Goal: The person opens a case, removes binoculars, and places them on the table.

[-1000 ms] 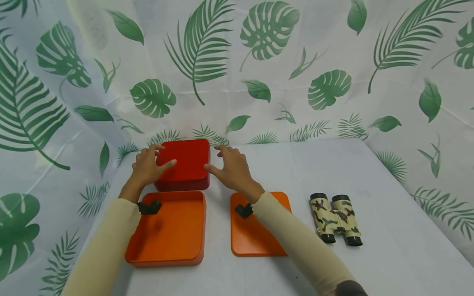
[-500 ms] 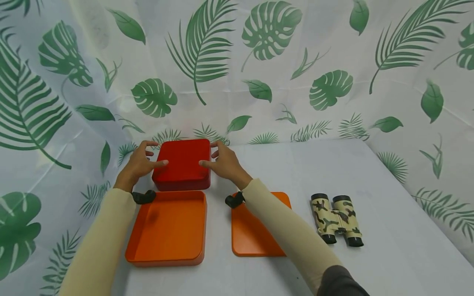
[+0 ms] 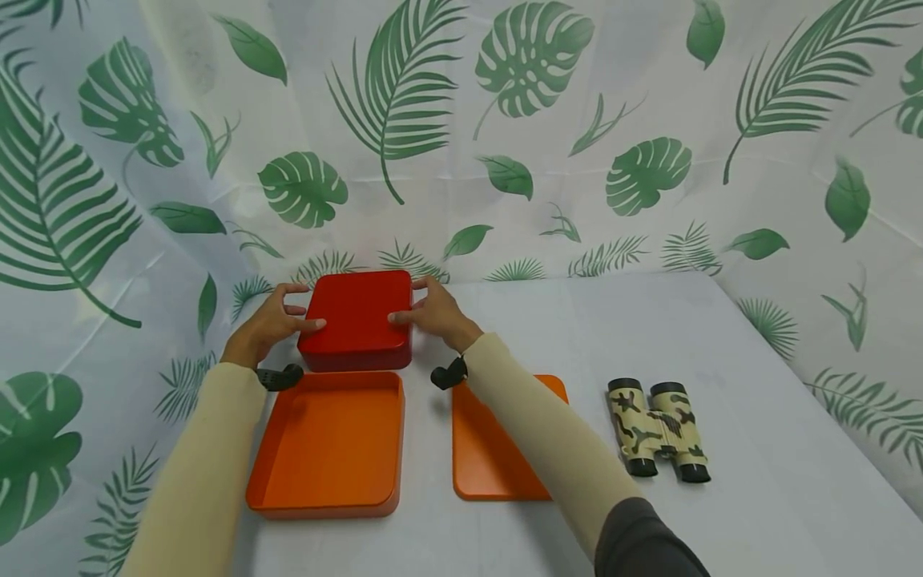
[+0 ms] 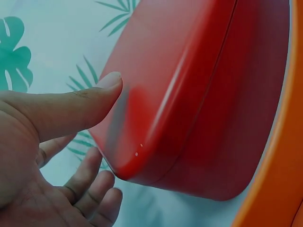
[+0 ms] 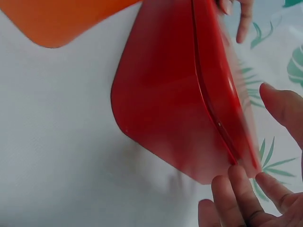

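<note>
On the white table (image 3: 577,344), the red box (image 3: 356,316) lies at twelve o'clock from the orange tray (image 3: 328,457), left hand (image 3: 270,324) and right hand (image 3: 438,312) spread at the box's nine and three; uneven fingertip pressure could skew it

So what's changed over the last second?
The left hand has moved a little left, the right hand left and forward, so they now flank the red box, right fingers at its edge. I can't see a firm grip, and nothing was let go. The red box, tray, orange lid and binoculars stayed put.
</note>
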The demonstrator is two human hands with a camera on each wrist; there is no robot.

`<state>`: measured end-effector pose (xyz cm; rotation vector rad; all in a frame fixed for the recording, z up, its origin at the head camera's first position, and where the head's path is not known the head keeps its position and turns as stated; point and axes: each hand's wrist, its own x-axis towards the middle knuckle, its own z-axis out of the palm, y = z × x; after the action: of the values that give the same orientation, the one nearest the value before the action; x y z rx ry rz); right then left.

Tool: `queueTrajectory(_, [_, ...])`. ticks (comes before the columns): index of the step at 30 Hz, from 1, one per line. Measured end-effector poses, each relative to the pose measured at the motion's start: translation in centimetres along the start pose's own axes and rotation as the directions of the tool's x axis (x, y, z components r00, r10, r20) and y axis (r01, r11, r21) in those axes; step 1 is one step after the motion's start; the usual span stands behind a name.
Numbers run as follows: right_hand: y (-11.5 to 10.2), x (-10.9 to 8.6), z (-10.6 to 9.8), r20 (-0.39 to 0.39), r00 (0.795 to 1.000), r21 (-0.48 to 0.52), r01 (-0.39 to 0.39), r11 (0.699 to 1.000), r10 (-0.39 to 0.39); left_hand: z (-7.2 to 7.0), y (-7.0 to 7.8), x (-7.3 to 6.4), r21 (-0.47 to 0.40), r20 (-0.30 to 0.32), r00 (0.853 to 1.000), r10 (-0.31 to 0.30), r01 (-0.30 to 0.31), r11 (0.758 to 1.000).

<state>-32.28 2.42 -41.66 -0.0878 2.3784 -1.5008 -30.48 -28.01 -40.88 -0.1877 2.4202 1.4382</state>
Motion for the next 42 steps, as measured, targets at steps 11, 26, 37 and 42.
queueTrajectory(11, [0.8, 1.7, 0.1, 0.022, 0.998, 0.101, -0.066, 0.993, 0.064, 0.0, -0.9, 0.3, -0.053, 0.040, 0.999, 0.017, -0.015, 0.998])
queueTrajectory(26, [1.1, 1.9, 0.5, 0.021, 0.997, 0.185, -0.077, 0.980, 0.075, 0.2, -1.4, 0.5, -0.181, 0.041, 0.999, 0.002, 0.006, 0.984])
queueTrajectory(37, [1.1, 1.7, 0.6, 0.025, 0.998, 0.217, -0.061, 0.974, 0.057, 0.2, -1.3, 0.6, -0.235, 0.047, 0.998, -0.037, 0.047, 0.971])
queueTrajectory(42, [1.0, 1.7, 0.5, 0.030, 0.998, 0.222, -0.054, 0.973, 0.048, 0.2, -0.8, 0.6, -0.196, 0.043, 0.998, -0.053, 0.061, 0.979])
